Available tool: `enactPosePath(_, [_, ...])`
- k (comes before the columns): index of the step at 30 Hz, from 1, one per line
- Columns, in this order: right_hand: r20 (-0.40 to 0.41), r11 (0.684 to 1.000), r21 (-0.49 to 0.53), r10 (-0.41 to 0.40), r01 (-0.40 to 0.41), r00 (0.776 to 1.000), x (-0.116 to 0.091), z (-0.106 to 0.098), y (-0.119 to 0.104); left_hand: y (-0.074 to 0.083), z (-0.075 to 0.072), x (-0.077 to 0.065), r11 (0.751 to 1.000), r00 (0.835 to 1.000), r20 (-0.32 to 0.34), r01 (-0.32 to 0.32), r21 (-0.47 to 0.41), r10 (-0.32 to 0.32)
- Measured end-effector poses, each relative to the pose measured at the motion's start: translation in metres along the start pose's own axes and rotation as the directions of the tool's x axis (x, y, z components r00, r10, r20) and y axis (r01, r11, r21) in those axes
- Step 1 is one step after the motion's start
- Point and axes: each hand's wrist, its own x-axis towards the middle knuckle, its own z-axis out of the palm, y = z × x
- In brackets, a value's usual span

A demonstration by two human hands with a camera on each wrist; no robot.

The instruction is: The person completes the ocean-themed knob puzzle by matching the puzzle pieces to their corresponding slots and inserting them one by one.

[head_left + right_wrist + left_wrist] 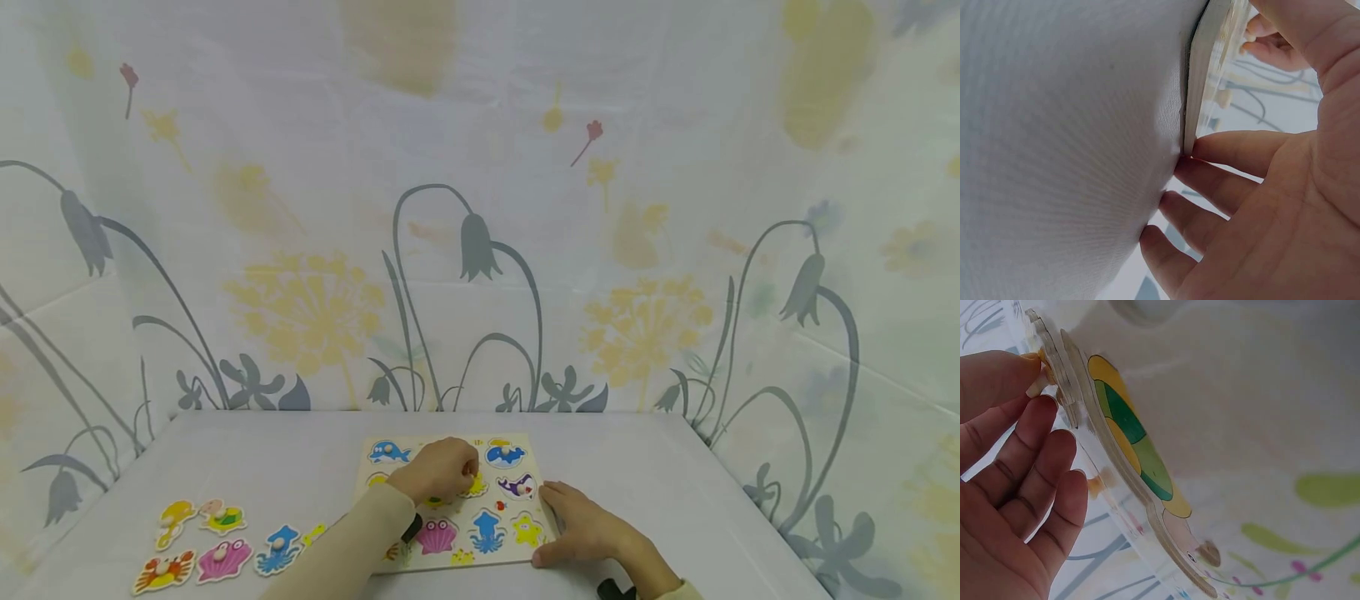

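My left hand (438,468) is over the middle of a wooden puzzle board (450,565). Its thumb and index finger pinch the knob of a small piece (1060,369) with a scalloped edge, seen edge-on; I cannot tell its picture. Close below that piece is a green and yellow turtle picture (1132,437) on the board. With fingers extended, my right hand (588,527) rests at the board's right edge, thumb by the front corner. In the right wrist view its index fingertip touches the board's side (1194,100), while the other fingertips rest on the white table.
Loose knobbed pieces lie left of the board: a seahorse (176,523), a turtle (223,517), a crab (163,572), a pink shell (225,560) and a blue squid (278,550). A knobbed dolphin (388,452), whale (507,454) and orca (517,486) sit on the board.
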Motion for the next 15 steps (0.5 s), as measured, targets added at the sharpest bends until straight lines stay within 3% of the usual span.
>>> enactPosePath(15, [-0.002, 1.0, -0.018, 0.004, -0.004, 1.0, 0.0008, 0.0, -0.0008, -0.0017, 0.0038, 0.0047, 1.0, 1.0, 0.019, 0.025, 0.007, -0.025])
